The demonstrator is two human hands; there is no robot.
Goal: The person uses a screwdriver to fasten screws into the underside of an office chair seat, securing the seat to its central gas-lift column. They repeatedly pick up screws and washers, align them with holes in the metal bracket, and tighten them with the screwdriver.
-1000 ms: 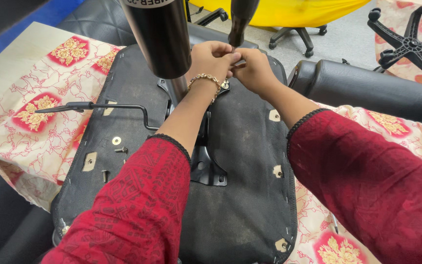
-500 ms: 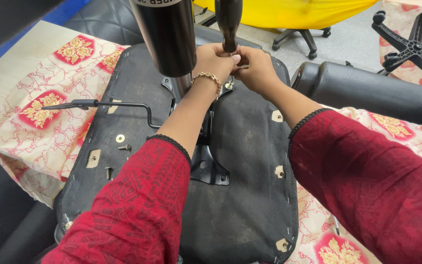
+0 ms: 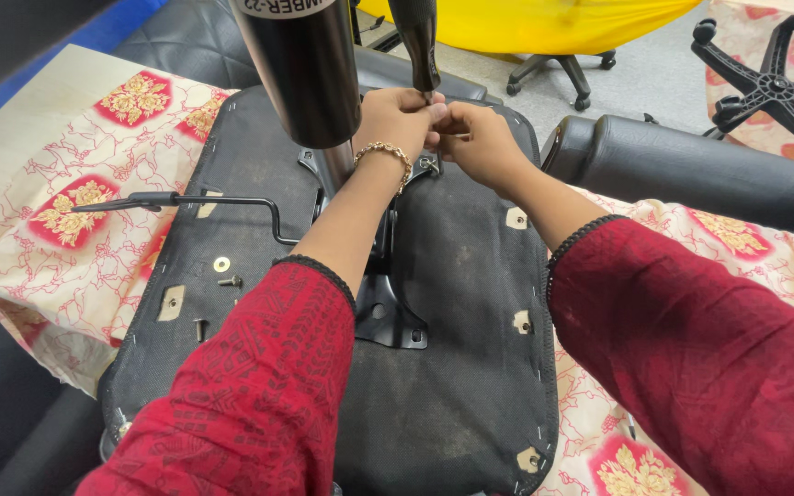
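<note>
Since the earlier frame both my hands had barely shifted, staying bunched at the far end of the upturned black fabric-covered chair seat base (image 3: 452, 303), while the dark screwdriver handle (image 3: 417, 41) stood straighter above them. My left hand (image 3: 400, 118), with its gold bead bracelet (image 3: 386, 152), was pinched narrowly around the driver's shaft; my right hand (image 3: 478, 140) closed beside it, touching, on something too small to see, probably a screw at the black metal mounting plate (image 3: 388, 312).

As I judged it, the tip could have slipped off and the fastener rolled into the patterned red-and-cream cloth (image 3: 75, 220). The thick black gas-lift cylinder (image 3: 298, 69) crowded my left wrist. A thin black lever rod (image 3: 204, 200) lay left, with a brass washer (image 3: 221, 264) and loose bolts (image 3: 229, 281) near it. A black chair armrest (image 3: 691, 170) sat far right.
</note>
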